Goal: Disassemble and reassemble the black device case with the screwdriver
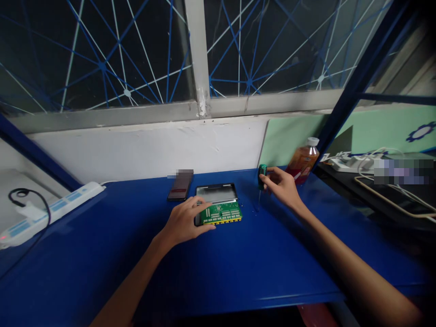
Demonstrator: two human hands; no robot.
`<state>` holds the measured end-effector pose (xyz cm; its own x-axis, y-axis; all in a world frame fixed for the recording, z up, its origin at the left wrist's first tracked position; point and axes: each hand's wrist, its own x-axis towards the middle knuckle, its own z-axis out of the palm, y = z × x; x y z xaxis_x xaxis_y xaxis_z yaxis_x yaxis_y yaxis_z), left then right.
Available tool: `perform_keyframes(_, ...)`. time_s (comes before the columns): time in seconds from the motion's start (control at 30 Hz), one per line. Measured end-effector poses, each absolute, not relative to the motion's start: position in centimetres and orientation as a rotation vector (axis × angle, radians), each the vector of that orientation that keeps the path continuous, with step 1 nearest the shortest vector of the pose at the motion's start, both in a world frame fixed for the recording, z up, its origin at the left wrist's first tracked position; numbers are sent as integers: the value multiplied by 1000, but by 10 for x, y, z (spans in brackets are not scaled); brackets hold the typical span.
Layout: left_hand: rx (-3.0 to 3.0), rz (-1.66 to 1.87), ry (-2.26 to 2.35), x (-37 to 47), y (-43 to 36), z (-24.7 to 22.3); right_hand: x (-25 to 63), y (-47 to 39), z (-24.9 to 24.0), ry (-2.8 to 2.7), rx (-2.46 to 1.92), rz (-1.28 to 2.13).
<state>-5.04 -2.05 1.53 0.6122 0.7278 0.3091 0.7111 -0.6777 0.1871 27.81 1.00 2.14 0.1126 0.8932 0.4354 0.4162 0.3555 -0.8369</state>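
Note:
My left hand rests at the left end of a green circuit board, thumb and fingers spread along its edges. The board has a yellow strip on its near edge and lies at a dark open case with a grey inside. To the right, my right hand pinches the green handle of a screwdriver, which stands upright with its shaft pointing down to the table. Small dark specks lie on the table between the board and the screwdriver.
Behind my left hand lies a phone. A bottle with a white cap stands behind my right hand. A white power strip is at the far left of the blue table; cables and another strip are at right.

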Motion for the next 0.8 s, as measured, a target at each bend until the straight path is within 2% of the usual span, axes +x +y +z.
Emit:
perform_keyframes(0.27, 2710, 629, 1221, -48, -24, 17, 273, 6, 29, -1380, -1165, 606)
perform_keyframes(0.47, 2451, 761, 1141, -23, -27, 29, 249, 1, 40, -1132, -969, 836)
perform_keyframes(0.63, 2301, 740, 1126, -2, -17, 41, 227, 1, 56, -1085, -929, 954)
perform_keyframes(0.8, 2109, 817, 1073, 6, -18, 34, 214, 1, 52, -990, -887, 1026)
